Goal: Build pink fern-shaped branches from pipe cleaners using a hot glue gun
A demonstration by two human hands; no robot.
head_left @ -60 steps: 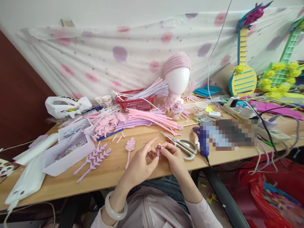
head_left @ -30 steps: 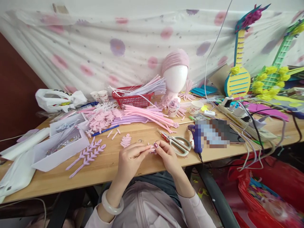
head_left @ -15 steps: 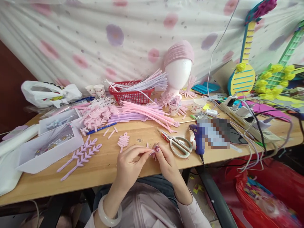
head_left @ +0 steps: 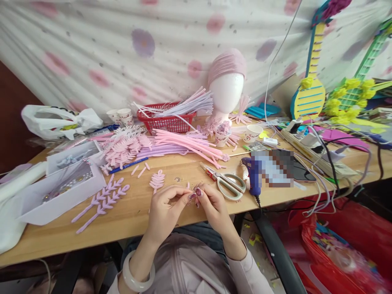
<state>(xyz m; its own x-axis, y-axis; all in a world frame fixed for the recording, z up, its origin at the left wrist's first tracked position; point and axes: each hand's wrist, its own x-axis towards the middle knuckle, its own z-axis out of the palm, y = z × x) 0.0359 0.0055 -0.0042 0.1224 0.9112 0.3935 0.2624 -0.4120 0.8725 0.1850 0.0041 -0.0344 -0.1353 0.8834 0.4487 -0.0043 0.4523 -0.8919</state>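
My left hand (head_left: 167, 212) and my right hand (head_left: 212, 208) meet just above the table's front edge, thumbs and forefingers pinched tip to tip. Between them is a small lilac piece that looks like pipe cleaner; the fingertips cover most of it. Just beyond my left hand lies a pink leaf-shaped pipe cleaner sprig (head_left: 157, 181). Farther left rest two lilac sprigs (head_left: 108, 200) with looped tips. Scissors (head_left: 230, 185) with pale handles lie to the right of my right hand, beside a blue glue gun (head_left: 254, 175).
Behind are pink pipe cleaners (head_left: 186, 143), a red basket (head_left: 167, 122) of pale stems, and a white foam head (head_left: 226, 92) in a pink wrap. White boxes (head_left: 61, 212) with beads stand left. A power strip (head_left: 315, 157) and cables crowd the right. A blue pen (head_left: 128, 165) lies mid-table.
My fingertips have drawn closer together, and the lilac piece between them shows less. The whole view has shifted slightly; the things on the table stay in place.
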